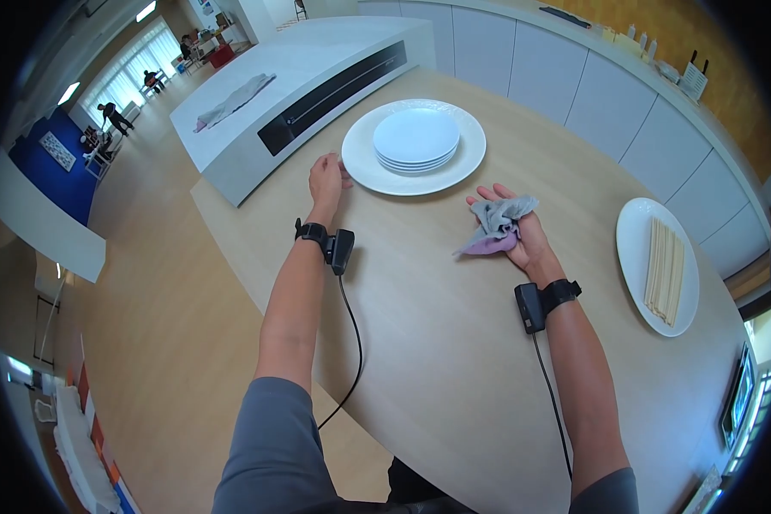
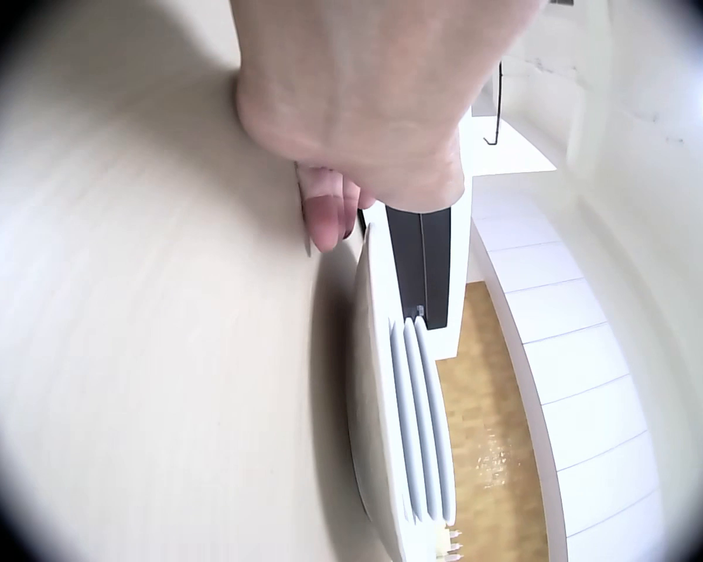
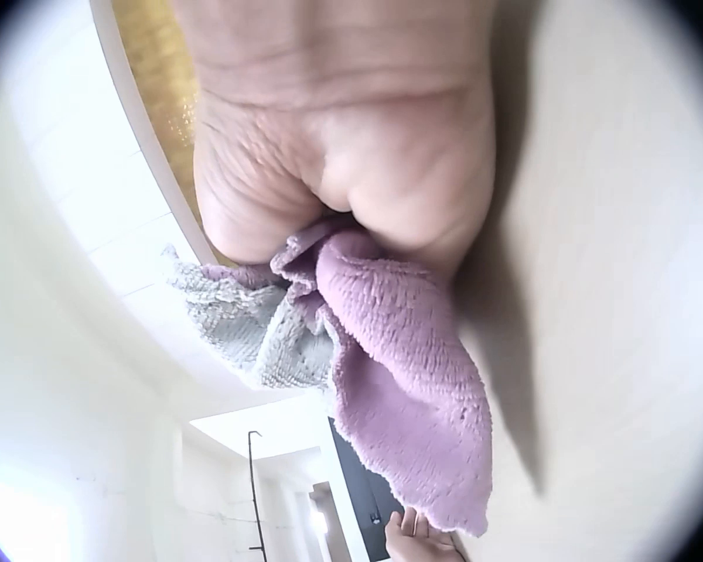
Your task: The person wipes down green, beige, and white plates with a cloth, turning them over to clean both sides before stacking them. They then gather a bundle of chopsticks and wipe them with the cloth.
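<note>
In the head view my right hand (image 1: 531, 244) holds a bunched grey and purple cloth (image 1: 501, 218) against its palm, over the table. Fingertips show past the cloth's far side; the thumb is hidden. The purple side of the cloth (image 3: 404, 392) hangs down large in the right wrist view. My left hand (image 1: 325, 182) is at the left edge of a large white oval platter (image 1: 360, 176), its fingers loosely bent beside the rim. Several smaller white plates (image 1: 415, 135) are stacked on that platter.
Another white oval platter (image 1: 630, 248) bears a row of pale sticks (image 1: 664, 270) at the right. Behind the table (image 1: 420, 343) stands a white raised unit (image 1: 317, 51) with a black panel; a grey cloth (image 1: 236, 101) lies on it. Cables trail from both wrist cameras.
</note>
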The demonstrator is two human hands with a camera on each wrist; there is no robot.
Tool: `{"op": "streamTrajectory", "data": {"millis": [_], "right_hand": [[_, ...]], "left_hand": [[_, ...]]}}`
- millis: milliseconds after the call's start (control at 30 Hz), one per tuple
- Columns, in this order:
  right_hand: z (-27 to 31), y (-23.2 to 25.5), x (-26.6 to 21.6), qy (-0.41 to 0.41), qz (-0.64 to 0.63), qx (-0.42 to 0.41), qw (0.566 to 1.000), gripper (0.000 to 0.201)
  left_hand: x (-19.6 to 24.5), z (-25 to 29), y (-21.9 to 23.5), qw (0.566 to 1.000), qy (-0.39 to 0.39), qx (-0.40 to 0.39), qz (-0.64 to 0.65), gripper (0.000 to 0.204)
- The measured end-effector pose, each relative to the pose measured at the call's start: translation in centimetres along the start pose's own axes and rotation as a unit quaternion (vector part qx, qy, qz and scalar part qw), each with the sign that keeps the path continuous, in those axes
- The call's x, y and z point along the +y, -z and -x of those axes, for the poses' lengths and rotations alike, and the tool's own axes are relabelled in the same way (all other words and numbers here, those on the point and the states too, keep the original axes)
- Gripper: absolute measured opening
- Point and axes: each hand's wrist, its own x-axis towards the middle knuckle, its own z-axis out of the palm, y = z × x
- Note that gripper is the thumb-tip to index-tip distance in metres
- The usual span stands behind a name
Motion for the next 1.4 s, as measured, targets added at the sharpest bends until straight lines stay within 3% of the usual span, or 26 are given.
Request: {"op": "streamTrajectory", "data": {"millis": [67, 133, 233, 300, 400, 533, 600, 767, 967, 1133, 1400], "right_hand": [[-1.2, -0.1, -0.1, -0.006, 0.001, -0.002, 1.000, 0.060], [-2.2, -0.2, -0.3, -0.011, 0.003, -0.002, 1.000, 0.059], [-4.0, -0.3, -0.4, -0.027, -0.010, 0.006, 1.000, 0.055], [-5.3, 0.2, -0.5, -0.042, 0.044, -0.055, 0.997, 0.050], [-6.3, 0.3, -0.4, -0.060, 0.038, -0.039, 0.997, 0.046], [-6.6, 0.1, -0.2, -0.066, -0.004, -0.044, 0.997, 0.045], [-6.4, -0.4, -0.2, -0.052, -0.006, -0.012, 0.999, 0.045], [-5.8, -0.1, -0.2, -0.031, 0.043, -0.035, 0.998, 0.046], [-1.8, -0.5, -0.1, -0.021, 0.053, -0.026, 0.998, 0.052], [5.8, 0.4, 0.3, -0.022, 0.057, 0.006, 0.998, 0.050], [15.2, 1.0, 0.5, -0.023, 0.055, 0.014, 0.998, 0.054]], "left_hand": [[-1.0, -2.2, -0.4, 1.000, 0.023, -0.010, -0.014, 0.042], [-2.3, -5.0, -0.8, 0.994, -0.002, 0.010, -0.109, 0.049], [-3.0, -7.4, -1.5, 0.996, 0.019, -0.011, -0.089, 0.052], [-3.0, -8.1, -1.8, 0.995, 0.016, -0.017, -0.093, 0.050], [-1.3, -7.7, -2.0, 0.993, -0.004, -0.044, -0.110, 0.045], [-2.2, -8.4, -1.9, 0.984, -0.060, -0.077, -0.147, 0.038], [-2.2, -8.3, -1.8, 0.984, -0.064, -0.076, -0.146, 0.039], [-2.1, -7.2, -1.5, 0.986, -0.061, -0.076, -0.133, 0.040], [-1.3, -1.9, -0.1, 0.991, -0.061, -0.048, -0.113, 0.038], [-0.3, 4.9, 0.7, 0.992, -0.015, -0.082, -0.099, 0.033], [0.5, 13.3, 1.4, 0.990, -0.020, -0.110, -0.081, 0.033]]}}
